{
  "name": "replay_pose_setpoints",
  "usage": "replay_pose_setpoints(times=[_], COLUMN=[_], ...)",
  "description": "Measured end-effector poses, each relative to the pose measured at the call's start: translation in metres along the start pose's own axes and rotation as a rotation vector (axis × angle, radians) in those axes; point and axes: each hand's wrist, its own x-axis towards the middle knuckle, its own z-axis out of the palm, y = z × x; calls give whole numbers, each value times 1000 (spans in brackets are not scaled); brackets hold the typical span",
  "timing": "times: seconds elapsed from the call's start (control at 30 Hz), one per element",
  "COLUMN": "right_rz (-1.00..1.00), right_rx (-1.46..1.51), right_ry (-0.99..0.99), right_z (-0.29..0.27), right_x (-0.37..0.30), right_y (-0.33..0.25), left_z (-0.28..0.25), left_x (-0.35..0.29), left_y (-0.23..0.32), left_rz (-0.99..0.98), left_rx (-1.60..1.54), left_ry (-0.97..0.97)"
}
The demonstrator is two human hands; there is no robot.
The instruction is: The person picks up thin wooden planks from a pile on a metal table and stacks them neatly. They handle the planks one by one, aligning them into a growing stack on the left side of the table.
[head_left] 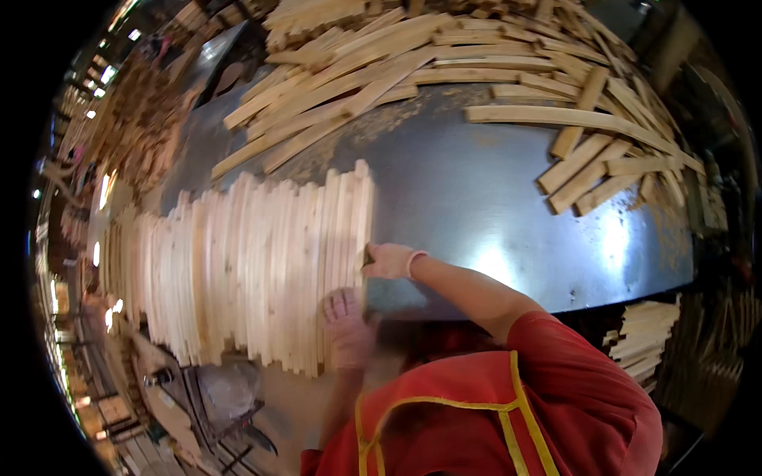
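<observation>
A long row of pale wooden slats stands packed side by side along the left part of the metal table, with uneven ends. My right hand, in a light glove, presses at the row's right side with its fingers bent around the edge of the last slat. Closer to me, my left hand, also gloved and slightly blurred, lies over the near ends of the rightmost slats. Its fingers stretch forward along the wood. The undersides of both hands are hidden.
The metal table reflects bright light on the right. Loose boards are heaped across its far side, with more boards at the far right among sawdust. Stacked wood sits below the right edge. A clear plastic bag is at lower left.
</observation>
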Motion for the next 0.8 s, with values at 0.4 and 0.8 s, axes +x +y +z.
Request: replay_pose_setpoints(times=[0.4,0.8], right_rz=[634,539], right_rx=[-620,-975], right_ry=[403,460], right_z=[-251,-415], right_x=[-251,-247], right_y=[196,304], left_z=[2,-1], left_x=[18,81], left_y=[30,213], left_rz=[157,343], left_rx=[-35,-284], left_ry=[-21,-322])
